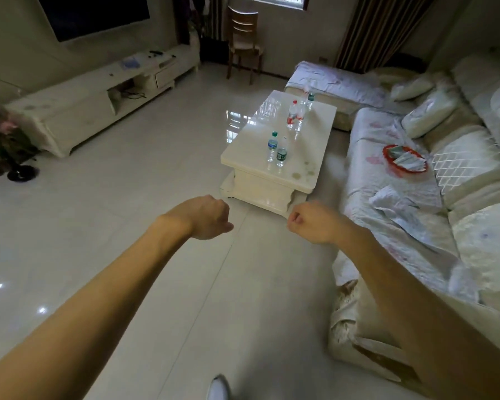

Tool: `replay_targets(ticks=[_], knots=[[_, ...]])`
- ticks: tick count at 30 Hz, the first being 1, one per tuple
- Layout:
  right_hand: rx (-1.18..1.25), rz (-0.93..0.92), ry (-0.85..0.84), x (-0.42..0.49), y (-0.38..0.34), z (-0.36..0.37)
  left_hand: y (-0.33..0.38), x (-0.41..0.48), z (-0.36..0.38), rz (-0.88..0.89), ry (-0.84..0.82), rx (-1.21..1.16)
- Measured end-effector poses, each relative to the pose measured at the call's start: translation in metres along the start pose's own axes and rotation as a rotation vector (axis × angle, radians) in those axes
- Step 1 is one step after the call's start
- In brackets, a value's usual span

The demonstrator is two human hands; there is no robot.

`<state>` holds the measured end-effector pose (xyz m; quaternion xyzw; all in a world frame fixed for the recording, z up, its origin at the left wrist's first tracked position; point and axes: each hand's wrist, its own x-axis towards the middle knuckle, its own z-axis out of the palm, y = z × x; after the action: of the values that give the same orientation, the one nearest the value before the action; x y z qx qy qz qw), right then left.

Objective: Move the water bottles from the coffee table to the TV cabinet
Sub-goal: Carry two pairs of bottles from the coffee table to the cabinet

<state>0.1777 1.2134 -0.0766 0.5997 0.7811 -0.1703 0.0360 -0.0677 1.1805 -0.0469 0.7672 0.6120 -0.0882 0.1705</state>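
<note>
Glossy pale floor tiles (127, 226) run under both my outstretched arms, throwing back small spots of light. My left hand (205, 217) is balled up, fingers tucked under and out of sight, with nothing in it. My right hand (312, 222) is also a bare fist, gripping nothing.

Just ahead of both hands, a little nearer the right one, stands the table (318, 131), cream with a mirror-shiny top and blotchy stains at its near corner. Upright on it, well beyond my knuckles, are a blue-labelled water bottle (272, 147) with a green cap and, just beside it, a green-labelled water bottle (281, 155). Farther on is a red-labelled water bottle (292, 114) amid more clear plastic ones. Those melt into the reflections, so I cannot count them.

Far ahead of my left hand sits the TV cabinet (98, 93), long, low and cream. The bits on top of it are too small to name. A dark screen (93, 13) above it is cut off by the frame.

Off to the right of my right hand is a sofa (445, 241) with quilted cushions. A red basket (387, 153) on it holds pale packets I cannot identify.
</note>
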Motion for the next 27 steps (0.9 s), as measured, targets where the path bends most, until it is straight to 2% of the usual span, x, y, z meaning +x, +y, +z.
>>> replay_targets(ticks=[3,12,21,27], knots=[[0.001,-0.008,0.055,0.035,-0.008,-0.018,-0.020,0.030,-0.021,0.030,0.046,0.019],[0.029,0.028,-0.003,0.115,-0.001,-0.034,-0.060,0.104,-0.040,0.026,0.015,0.047],[0.087,0.047,0.025,0.218,0.034,-0.058,-0.063,0.206,-0.082,0.068,0.105,0.030],[0.093,0.053,0.015,0.295,0.070,-0.081,-0.064,0.290,-0.111,0.054,0.094,0.065]])
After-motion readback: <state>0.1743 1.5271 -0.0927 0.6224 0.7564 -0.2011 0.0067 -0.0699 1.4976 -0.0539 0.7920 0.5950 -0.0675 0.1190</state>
